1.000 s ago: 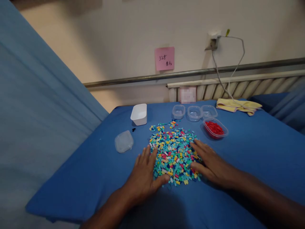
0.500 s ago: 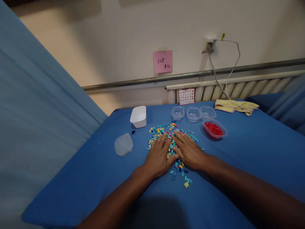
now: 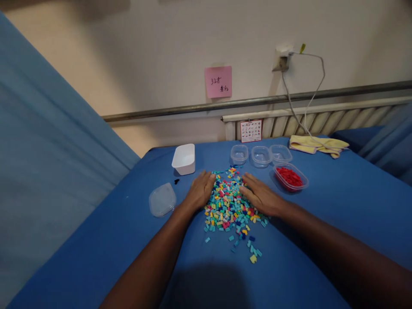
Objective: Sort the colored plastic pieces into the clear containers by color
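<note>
A spread pile of small building bricks [image 3: 228,201] in turquoise, yellow, pink, green and dark blue lies on the blue-covered table [image 3: 128,257]. At the pile's left side, my left hand [image 3: 201,189] rests with fingers stretched out, its inner edge against the bricks. On the opposite side my right hand [image 3: 261,196] lies with straight fingers and its thumb over the bricks. Neither hand grips anything. A few loose bricks, including a pale yellow one [image 3: 253,259], trail off toward the front.
Behind the pile at left stands a white tub [image 3: 184,159]; in front of it lie small black pieces [image 3: 177,181] and a clear lid [image 3: 162,200]. Several clear containers stand at the back right, one holding red pieces [image 3: 289,176]. A yellow cloth [image 3: 317,145] lies farther right.
My hands have moved apart from over the middle of the pile to its two sides. More of the bricks now show between them, spread nearer to me.
</note>
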A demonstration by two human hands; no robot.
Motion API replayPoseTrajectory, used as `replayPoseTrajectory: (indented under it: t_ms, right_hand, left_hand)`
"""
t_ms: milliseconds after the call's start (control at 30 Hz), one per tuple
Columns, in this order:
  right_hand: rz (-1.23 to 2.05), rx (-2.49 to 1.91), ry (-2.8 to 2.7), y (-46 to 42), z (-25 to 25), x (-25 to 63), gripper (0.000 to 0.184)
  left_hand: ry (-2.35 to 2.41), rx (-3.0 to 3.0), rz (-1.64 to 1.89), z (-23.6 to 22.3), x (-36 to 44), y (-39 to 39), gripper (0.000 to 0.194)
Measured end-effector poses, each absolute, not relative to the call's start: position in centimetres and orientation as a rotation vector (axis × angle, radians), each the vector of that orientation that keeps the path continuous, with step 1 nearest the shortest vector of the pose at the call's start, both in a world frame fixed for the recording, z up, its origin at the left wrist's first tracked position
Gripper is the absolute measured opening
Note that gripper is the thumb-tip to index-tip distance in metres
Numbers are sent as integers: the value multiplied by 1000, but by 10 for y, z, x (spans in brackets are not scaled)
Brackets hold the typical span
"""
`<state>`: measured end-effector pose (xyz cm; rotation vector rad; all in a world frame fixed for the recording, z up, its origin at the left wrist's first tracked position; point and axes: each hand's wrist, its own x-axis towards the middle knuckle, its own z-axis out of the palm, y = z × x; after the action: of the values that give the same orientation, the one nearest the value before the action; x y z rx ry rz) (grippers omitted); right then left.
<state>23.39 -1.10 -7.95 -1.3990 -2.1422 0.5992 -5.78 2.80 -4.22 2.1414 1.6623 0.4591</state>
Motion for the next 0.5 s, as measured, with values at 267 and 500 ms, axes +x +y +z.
replayPoseTrajectory:
  t_ms: [267,500]
  right_hand:
    - [479,-1214,-2118,44,-59,220,61]
    - [474,-1208,-2190,92,-79,200,56]
  left_hand:
    - [1414,2115,633,-30,-58,39,88]
    - [1240,2194,499,-46,-44,101,92]
